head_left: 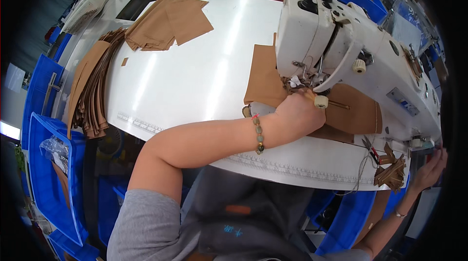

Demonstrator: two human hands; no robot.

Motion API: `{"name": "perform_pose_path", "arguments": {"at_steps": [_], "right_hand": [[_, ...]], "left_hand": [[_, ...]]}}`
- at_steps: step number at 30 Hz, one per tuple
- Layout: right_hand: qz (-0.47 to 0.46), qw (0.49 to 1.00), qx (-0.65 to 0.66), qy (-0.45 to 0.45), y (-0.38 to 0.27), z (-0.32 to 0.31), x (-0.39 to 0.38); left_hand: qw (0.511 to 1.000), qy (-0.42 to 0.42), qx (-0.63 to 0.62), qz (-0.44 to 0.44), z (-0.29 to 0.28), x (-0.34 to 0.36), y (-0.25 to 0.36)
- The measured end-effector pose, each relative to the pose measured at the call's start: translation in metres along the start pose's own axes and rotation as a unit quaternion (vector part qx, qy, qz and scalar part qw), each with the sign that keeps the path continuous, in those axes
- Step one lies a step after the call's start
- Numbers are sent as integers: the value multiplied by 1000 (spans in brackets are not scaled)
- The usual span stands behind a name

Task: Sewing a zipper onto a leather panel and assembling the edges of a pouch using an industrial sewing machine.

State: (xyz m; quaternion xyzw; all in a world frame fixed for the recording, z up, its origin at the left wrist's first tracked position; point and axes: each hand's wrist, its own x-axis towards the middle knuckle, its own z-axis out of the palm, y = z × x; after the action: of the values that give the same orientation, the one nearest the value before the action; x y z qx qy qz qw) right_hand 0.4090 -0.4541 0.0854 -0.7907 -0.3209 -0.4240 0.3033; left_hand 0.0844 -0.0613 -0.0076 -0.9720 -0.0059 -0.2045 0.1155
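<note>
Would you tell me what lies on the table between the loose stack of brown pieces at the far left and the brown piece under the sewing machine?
In the head view, only bare white table lies between the stack and the brown piece under the sewing machine.

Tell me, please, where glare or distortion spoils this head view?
Head view: bright streaks of glare cross the glossy white table; fisheye bends its front edge; black corners frame the picture; the left hand at the white sewing machine looks sharp.

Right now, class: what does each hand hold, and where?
The left hand presses the brown fabric piece beside the needle; the right hand grips nothing visible.
</note>
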Motion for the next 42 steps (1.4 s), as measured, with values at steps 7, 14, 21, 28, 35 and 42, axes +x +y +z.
{"name": "perform_pose_path", "arguments": {"at_steps": [7, 14, 21, 28, 35, 42], "right_hand": [[-348, 775, 339, -403, -283, 71, -93], [-205, 693, 121, -680, -316, 117, -100], [-267, 744, 130, -599, -285, 121, -93], [-287, 792, 85, -532, -238, 81, -54], [-213, 626, 274, -699, -266, 11, -12], [-189, 894, 256, -316, -304, 85, -51]], "left_hand": [[994, 15, -107, -15, -36, -4, 14], [993, 54, -87, -66, -46, -9, 1], [991, 67, -99, -52, -51, -14, -3], [997, 5, -77, 23, -37, -43, -8], [993, -14, -115, -14, -46, -39, -21], [913, -193, -353, -66, -61, -12, -65]]}}
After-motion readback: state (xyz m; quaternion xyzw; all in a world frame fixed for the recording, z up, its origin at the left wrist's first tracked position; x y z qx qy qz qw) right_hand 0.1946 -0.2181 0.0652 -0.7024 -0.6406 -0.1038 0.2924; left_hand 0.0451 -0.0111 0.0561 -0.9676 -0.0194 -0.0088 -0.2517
